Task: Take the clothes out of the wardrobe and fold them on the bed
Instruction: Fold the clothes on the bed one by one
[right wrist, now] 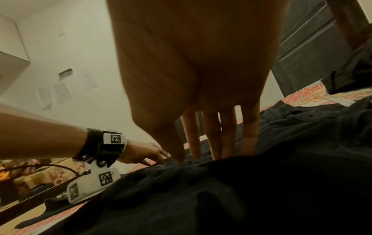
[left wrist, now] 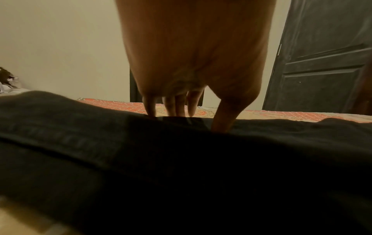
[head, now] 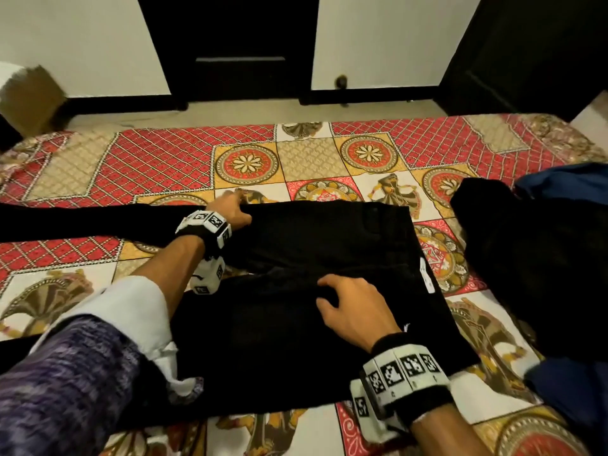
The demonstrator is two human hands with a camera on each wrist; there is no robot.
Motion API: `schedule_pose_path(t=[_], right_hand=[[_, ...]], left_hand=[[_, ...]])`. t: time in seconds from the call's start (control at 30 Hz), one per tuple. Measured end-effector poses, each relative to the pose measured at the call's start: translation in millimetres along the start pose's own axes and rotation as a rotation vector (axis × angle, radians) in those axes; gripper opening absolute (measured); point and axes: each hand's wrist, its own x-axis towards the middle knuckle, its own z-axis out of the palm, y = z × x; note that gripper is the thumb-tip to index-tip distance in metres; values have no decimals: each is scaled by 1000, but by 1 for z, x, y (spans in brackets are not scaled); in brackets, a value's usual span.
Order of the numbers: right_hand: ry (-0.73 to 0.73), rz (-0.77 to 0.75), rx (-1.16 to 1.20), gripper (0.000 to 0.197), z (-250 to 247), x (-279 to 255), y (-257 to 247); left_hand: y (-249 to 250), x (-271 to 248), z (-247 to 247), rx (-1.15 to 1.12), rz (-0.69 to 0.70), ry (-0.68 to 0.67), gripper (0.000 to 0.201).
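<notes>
Patterned red and gold bedding covers the bed (head: 164, 166), which fills the view in front of a pale wall and a dark wardrobe (head: 227, 44). Black trousers (head: 329, 245) lie flat across the middle of it, waist to the right, with a leg running off to the left. A heap of dark clothes (head: 533, 258) waits near them on the right. The left hand (head: 230, 212) lies on the far edge of the trousers, fingers extended and the thumb pressing the cloth. The right hand (head: 348, 307) rests on the seat with fingers spread, tips pressing a crease. Folding looks to be at the smoothing stage; next, I judge, comes bringing one leg over the other while one hand pins the cloth.
</notes>
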Motion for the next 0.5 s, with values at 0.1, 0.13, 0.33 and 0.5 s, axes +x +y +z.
schedule_pose_path(t=[0.1, 0.13, 0.33, 0.5], right_hand=[[159, 42, 94, 36, 4, 5, 3], [184, 56, 133, 34, 4, 6, 4], [201, 209, 893, 34, 4, 19, 4], [126, 465, 1561, 73, -21, 19, 15]], left_hand=[[10, 6, -4, 39, -19, -14, 49], [13, 3, -9, 24, 8, -18, 44], [42, -68, -50, -148, 406, 277, 21], [58, -207, -16, -15, 985, 400, 16]])
